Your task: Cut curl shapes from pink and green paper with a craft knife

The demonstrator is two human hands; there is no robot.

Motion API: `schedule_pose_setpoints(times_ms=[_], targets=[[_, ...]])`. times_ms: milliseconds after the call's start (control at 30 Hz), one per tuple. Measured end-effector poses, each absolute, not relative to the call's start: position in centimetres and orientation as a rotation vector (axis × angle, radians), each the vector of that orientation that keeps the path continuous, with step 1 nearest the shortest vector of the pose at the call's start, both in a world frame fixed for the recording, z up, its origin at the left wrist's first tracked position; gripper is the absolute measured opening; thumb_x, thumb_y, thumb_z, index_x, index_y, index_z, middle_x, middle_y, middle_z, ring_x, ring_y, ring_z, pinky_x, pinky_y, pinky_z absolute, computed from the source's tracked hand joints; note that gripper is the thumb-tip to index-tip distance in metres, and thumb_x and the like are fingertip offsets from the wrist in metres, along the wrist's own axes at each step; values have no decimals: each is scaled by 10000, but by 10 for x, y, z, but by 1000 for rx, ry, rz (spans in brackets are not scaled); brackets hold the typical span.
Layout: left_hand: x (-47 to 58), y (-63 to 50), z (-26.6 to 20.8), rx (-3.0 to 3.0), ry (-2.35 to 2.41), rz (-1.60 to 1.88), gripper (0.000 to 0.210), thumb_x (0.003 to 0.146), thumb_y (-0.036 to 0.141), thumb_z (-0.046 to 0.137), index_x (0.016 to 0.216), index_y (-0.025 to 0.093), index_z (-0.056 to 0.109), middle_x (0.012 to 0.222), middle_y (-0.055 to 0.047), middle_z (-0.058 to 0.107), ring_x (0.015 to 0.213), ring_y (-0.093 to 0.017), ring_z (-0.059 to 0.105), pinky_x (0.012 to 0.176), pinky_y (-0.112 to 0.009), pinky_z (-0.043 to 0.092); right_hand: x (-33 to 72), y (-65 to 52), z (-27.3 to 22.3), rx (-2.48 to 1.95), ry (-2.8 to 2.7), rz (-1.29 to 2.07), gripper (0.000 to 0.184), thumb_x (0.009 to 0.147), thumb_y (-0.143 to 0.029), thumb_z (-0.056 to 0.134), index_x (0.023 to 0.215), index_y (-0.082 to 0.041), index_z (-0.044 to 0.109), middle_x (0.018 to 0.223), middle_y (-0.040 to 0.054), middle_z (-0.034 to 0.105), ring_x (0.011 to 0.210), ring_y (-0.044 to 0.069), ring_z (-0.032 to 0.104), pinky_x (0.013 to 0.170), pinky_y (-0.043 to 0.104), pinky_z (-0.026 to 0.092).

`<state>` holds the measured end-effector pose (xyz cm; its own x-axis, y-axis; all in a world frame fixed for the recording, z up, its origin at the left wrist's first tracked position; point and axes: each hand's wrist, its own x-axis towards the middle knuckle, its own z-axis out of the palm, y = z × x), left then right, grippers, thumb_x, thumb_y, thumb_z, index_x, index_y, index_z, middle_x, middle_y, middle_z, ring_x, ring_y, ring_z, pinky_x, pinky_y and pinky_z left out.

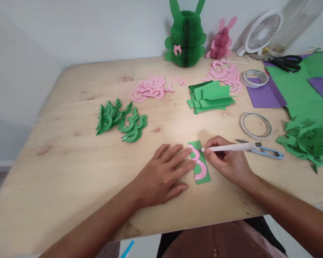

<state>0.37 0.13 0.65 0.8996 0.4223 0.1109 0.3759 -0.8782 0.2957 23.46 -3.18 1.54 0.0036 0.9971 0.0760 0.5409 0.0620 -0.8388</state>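
Observation:
Near the table's front edge lies a green paper strip (204, 176) with a pink curved paper cutout (202, 170) on top of it. My left hand (164, 173) is flat on the table with spread fingers, its fingertips touching the cutout's left edge. A white pen (231, 147) is pinched in my right hand (227, 161), its tip at the green strip just right of the cutout's upper curve. Behind my right hand lies a blue-handled thread snipper (267, 151), its blade partly hidden by the pen.
Green cutouts (134, 125), pink cutouts (150, 89) and a stack of green strips (212, 96) lie farther back. On the right are tape rolls (256, 125), black scissors (285, 63), green scraps (308, 141) and purple paper (266, 95). Paper rabbits (187, 39) and a white fan (263, 32) stand by the wall.

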Motion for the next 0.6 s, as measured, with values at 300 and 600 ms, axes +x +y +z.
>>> schedule_pose_setpoints(times_ms=[300, 600], targets=[[3, 1, 5, 2805, 593, 246, 496, 932, 472, 489, 1378, 257, 471, 1530, -69, 366, 1383, -308, 323, 1120, -503, 196, 235, -32, 16, -1569, -1628, 806, 53, 818, -207, 560, 767, -200, 550, 603, -34, 517, 493, 91, 435, 440, 211, 334], [3, 1, 5, 2808, 595, 256, 481, 933, 465, 485, 1368, 258, 481, 1527, -70, 371, 1382, -311, 323, 1121, -502, 195, 234, -32, 18, -1562, -1633, 786, 71, 809, -203, 564, 743, -205, 537, 615, -26, 532, 506, 96, 448, 452, 214, 356]])
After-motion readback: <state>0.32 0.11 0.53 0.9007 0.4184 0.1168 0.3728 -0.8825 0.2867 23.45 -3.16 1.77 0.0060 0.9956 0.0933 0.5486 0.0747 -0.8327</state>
